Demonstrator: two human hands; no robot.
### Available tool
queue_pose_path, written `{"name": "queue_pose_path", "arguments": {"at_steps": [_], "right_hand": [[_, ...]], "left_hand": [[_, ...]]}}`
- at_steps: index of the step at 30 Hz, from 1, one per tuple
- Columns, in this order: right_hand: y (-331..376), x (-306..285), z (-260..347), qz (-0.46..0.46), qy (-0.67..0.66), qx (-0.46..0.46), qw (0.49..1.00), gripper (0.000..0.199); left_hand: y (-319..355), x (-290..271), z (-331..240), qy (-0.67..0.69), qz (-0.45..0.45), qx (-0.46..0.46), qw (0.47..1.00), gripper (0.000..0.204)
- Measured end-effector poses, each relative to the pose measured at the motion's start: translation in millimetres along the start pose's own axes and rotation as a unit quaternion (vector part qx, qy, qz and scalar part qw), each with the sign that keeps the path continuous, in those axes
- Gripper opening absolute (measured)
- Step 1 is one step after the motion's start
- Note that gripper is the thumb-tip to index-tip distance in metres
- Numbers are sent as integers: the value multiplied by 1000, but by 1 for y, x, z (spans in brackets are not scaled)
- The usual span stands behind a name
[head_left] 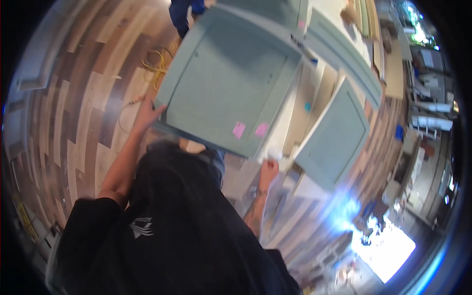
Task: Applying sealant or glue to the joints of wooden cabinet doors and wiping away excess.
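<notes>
A grey-green cabinet door [221, 83] with a recessed panel lies in front of me, with two pink sticky notes [239, 130] near its close edge. My left hand [149, 114] grips the door's near left corner, thumb on top and fingers out of sight beneath. Just past the near right corner, my right hand [269, 170] is closed. Something pale and whitish [273, 153] shows at its fingers, too blurred to name. A second, similar grey-green door [334, 135] stands to the right, beside the light inner boards [310, 105] of a cabinet.
More grey-green panels [339, 54] lie beyond at the upper right. A yellow cord [156, 61] coils on the wood-plank floor [83, 98] at left. Another person's blue-trousered leg [180, 14] stands at the far edge. Cluttered benches [413, 182] line the right, near a bright light patch [388, 250].
</notes>
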State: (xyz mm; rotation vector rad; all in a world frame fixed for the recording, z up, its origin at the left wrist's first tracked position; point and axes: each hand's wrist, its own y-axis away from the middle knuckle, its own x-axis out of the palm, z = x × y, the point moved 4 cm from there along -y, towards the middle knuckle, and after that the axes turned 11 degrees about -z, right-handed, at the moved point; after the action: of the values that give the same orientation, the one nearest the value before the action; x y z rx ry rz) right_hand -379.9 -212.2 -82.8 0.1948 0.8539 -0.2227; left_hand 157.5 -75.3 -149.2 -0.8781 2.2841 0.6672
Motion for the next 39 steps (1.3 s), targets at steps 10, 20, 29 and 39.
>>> {"name": "queue_pose_path", "arguments": {"at_steps": [10,20,29,39], "right_hand": [[45,107,121,62,105,-132,984,22],[45,119,125,64,165,-228,957,12],[15,109,107,120,84,-139,979,15],[28,117,124,134,132,-273,944,23]], "left_hand": [[-51,27,-64,12,-31,38,999,83],[-51,29,-56,-54,-60,6,997,81],[-52,25,-55,-54,-44,-24,997,82],[-48,21,-62,-77,-23,-52,995,82]]}}
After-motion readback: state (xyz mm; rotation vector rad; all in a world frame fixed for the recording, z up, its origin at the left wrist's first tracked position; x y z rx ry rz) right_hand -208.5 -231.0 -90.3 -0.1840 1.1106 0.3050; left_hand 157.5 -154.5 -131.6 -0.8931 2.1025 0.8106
